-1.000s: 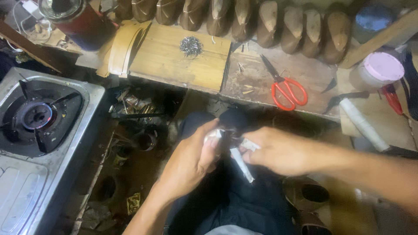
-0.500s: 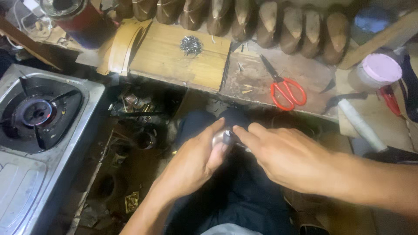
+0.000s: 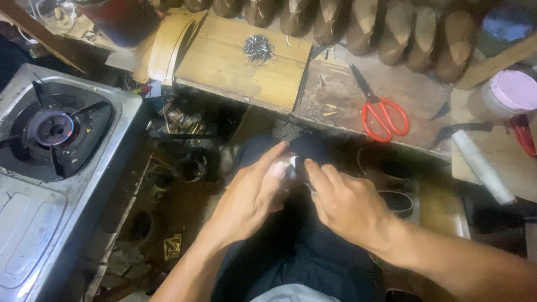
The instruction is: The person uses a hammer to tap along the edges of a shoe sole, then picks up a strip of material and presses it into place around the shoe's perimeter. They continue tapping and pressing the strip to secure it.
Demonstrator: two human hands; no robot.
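Observation:
My left hand [image 3: 249, 196] and my right hand [image 3: 347, 201] meet over my lap, both closed around a small shiny whitish object [image 3: 291, 166] held between the fingertips. Most of that object is hidden by my fingers, so I cannot tell what it is. Dark trousers [image 3: 291, 251] lie under both hands. The hands hover just in front of the workbench's near edge.
A gas stove [image 3: 53, 131] with a lit burner stands at the left. On the wooden bench [image 3: 246, 61] lie a pile of small nails [image 3: 258, 47], red-handled scissors [image 3: 380, 112], a white roll [image 3: 482, 166] and a pink-lidded jar [image 3: 512, 92]. Shoe lasts [image 3: 391, 28] line the back. Clutter fills the floor.
A second ago a white strip stuck out below my hands; now my hands are closed tighter together around the small object and the strip is out of sight.

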